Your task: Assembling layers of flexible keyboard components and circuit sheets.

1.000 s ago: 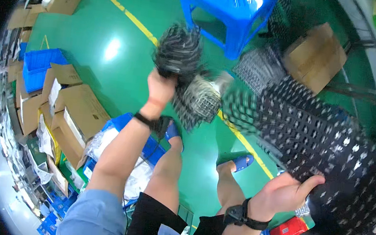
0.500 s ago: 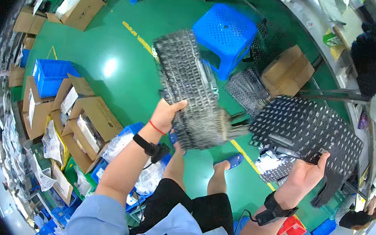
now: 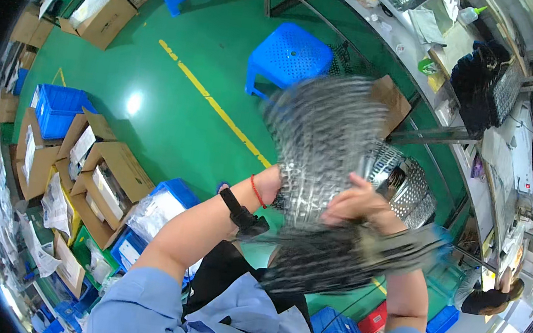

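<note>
My left hand (image 3: 270, 185) is closed on the near left edge of a raised stack of grey keyboards (image 3: 331, 131), blurred by motion; its fingertips are hidden. My right hand (image 3: 362, 203) lies at the stack's near right side, thumb and fingers stretched out and apart. Across my right forearm, close to my body, a dark bundle of keyboard sheets (image 3: 341, 259) is smeared by motion; I cannot tell what supports it. More perforated keyboard sheets (image 3: 413, 194) show beyond my right hand, partly covered.
A blue stool (image 3: 291, 56) and a brown carton (image 3: 390, 105) stand ahead. Open cartons (image 3: 123, 172) and a blue crate (image 3: 60, 111) line the left. The right-hand workbench (image 3: 420, 52) holds a dark stack (image 3: 489, 87). Another person (image 3: 490, 294) is far right.
Both hands have come together in front of me. The grey stack has swung right, and the dark keyboards have moved from the right to across my right forearm. The view has shifted right.
</note>
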Available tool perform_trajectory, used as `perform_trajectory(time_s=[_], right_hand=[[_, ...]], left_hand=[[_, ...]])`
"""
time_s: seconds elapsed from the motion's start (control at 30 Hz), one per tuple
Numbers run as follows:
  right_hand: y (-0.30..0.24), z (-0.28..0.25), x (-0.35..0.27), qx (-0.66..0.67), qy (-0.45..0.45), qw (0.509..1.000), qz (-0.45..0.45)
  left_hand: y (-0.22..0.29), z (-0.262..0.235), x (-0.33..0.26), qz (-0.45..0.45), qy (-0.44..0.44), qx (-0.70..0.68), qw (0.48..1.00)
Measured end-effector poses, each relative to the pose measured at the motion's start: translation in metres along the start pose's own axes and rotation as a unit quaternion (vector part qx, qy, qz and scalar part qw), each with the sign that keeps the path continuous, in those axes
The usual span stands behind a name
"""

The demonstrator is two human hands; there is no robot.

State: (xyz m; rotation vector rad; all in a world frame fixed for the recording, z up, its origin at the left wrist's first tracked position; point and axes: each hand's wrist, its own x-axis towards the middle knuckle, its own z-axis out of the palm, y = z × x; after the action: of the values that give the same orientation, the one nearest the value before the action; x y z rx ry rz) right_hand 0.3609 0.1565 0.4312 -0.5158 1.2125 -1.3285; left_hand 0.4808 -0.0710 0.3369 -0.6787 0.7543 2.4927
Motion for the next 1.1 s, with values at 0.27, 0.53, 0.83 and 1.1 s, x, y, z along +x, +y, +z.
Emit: perform_trajectory(time_s=[0.27, 0.53, 0.83, 1.1], right_hand=[[-0.035, 0.037, -0.021, -0.533, -0.099, 0.834, -0.099], [-0.008, 0.031, -0.046, -0.543, 0.022, 0.828, -0.139], [0.045, 0.008, -0.085, 0.292, 0.188, 0.935, -0.076], [0.093, 0.005, -0.093, 0.153, 0.464, 0.869, -0.079]], left_hand=[[-0.021, 0.005, -0.017, -0.017, -0.048, -0.174, 0.983], [-0.024, 0.051, -0.018, -0.029, -0.043, -0.051, 0.997], [-0.032, 0.062, 0.010, -0.002, -0.077, 0.044, 0.996], [-0.089, 0.125, 0.075, 0.017, -0.065, 0.182, 0.981]])
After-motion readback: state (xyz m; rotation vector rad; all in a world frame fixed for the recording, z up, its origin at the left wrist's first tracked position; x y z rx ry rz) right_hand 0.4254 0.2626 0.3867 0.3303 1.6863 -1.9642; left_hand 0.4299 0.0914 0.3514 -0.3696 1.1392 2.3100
